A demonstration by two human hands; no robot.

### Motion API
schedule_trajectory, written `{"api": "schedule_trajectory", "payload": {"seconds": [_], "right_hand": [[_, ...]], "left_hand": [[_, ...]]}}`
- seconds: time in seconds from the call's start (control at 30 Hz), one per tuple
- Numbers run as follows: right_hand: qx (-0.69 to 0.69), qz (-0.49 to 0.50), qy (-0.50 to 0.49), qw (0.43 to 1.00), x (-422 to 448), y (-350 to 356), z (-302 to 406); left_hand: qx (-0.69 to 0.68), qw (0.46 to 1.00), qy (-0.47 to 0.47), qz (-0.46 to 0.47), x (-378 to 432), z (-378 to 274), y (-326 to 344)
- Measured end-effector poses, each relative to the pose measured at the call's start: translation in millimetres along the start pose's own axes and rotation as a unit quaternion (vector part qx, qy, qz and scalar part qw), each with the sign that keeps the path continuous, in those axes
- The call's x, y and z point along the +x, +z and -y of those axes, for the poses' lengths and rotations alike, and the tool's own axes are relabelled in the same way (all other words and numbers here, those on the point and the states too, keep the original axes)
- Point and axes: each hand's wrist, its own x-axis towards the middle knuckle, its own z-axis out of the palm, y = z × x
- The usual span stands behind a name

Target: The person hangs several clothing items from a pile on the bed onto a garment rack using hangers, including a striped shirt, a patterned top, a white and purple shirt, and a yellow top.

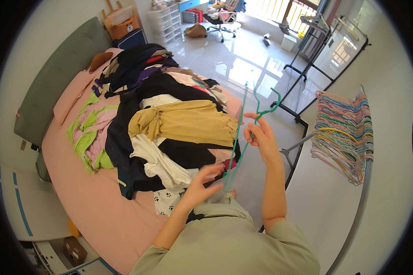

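Observation:
My right hand [261, 135] grips a green clothes hanger [237, 137] near the base of its hook, beside the bed's edge. The hanger is blurred along its arms, and its hook points up and away from me. Just left of the hanger's lower end is my left hand [205, 184], fingers apart and blurred; whether it touches the hanger I cannot tell. Before me a mustard-yellow garment [192, 122] lies spread on top of a heap of clothes. A white garment [165, 161] and dark navy and black clothing [124, 134] lie around and under it.
The bed has a pink sheet [99, 220] and a grey-green headboard [62, 79]. Green and pink fabric [96, 134] lies on its left side. Many hangers [344, 134] crowd a metal rail [361, 206] at right. Black garment racks [313, 65] stand beyond, with a swivel chair [222, 22] farther off.

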Motion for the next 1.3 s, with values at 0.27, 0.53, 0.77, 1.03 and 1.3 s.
{"api": "schedule_trajectory", "payload": {"seconds": [0.27,0.53,0.77,1.03,1.3], "right_hand": [[-0.456,0.005,-0.081,0.886,-19,71,-51],[-0.560,0.091,-0.234,0.790,-23,111,-74],[-0.554,0.088,-0.227,0.797,-5,116,-70],[-0.473,0.159,-0.109,0.859,38,133,-71],[-0.434,0.202,-0.132,0.868,126,124,-97]], "left_hand": [[0.363,0.871,0.163,-0.287,-22,-48,-84],[0.482,0.846,0.090,-0.210,-48,-1,-115],[0.418,0.883,0.017,-0.212,-51,15,-124],[0.491,0.821,0.098,-0.275,-14,9,-138],[0.552,0.760,0.075,-0.334,38,13,-165]]}}
